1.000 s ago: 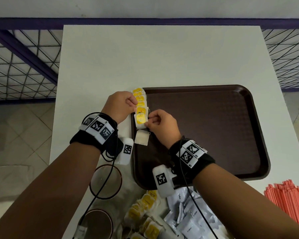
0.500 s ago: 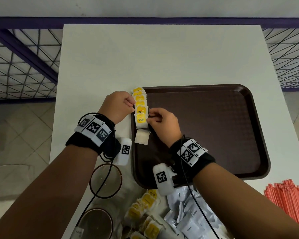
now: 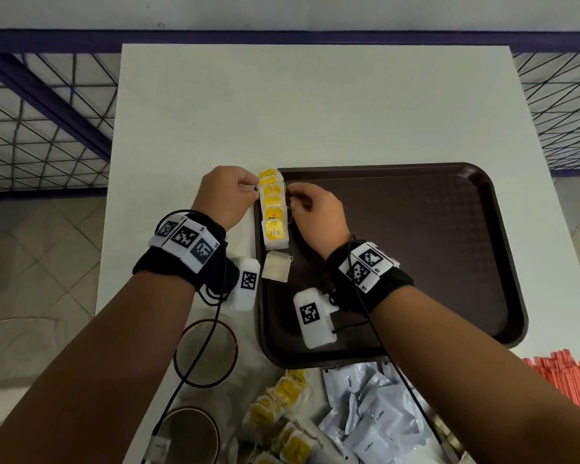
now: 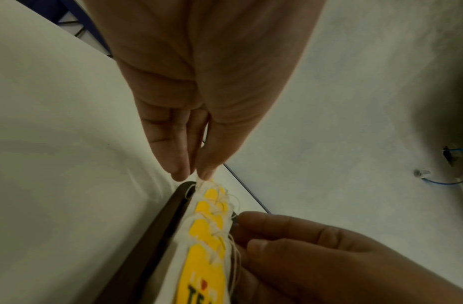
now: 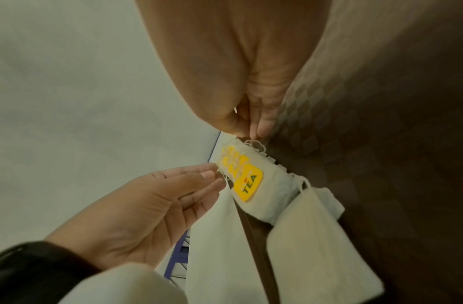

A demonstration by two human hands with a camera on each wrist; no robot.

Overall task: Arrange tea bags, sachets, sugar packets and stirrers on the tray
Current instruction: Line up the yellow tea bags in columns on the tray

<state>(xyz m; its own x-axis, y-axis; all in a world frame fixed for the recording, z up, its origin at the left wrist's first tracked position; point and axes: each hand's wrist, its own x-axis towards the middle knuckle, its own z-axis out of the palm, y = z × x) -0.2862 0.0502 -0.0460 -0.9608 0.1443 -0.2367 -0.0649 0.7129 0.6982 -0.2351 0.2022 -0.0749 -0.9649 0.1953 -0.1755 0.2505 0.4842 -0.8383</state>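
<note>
A row of overlapping tea bags with yellow tags (image 3: 272, 209) lies along the left inner edge of the brown tray (image 3: 449, 236). One plain tea bag (image 3: 276, 270) lies just nearer than the row. My left hand (image 3: 256, 190) pinches the left edge of the far bags, seen close in the left wrist view (image 4: 191, 175). My right hand (image 3: 290, 197) pinches the strings and right edge of the same bags (image 5: 251, 133). In the right wrist view the nearest tag reads TEA (image 5: 248, 183).
Near the table's front edge lie a loose pile of tea bags (image 3: 282, 413), grey coffee sachets (image 3: 369, 423) and red stirrers (image 3: 570, 380) at the right. Two brown-rimmed cups (image 3: 206, 353) stand front left. A purple railing runs behind the white table (image 3: 315, 112).
Both hands have slid along the row from its near end toward its far end. The row now lies straighter along the tray edge.
</note>
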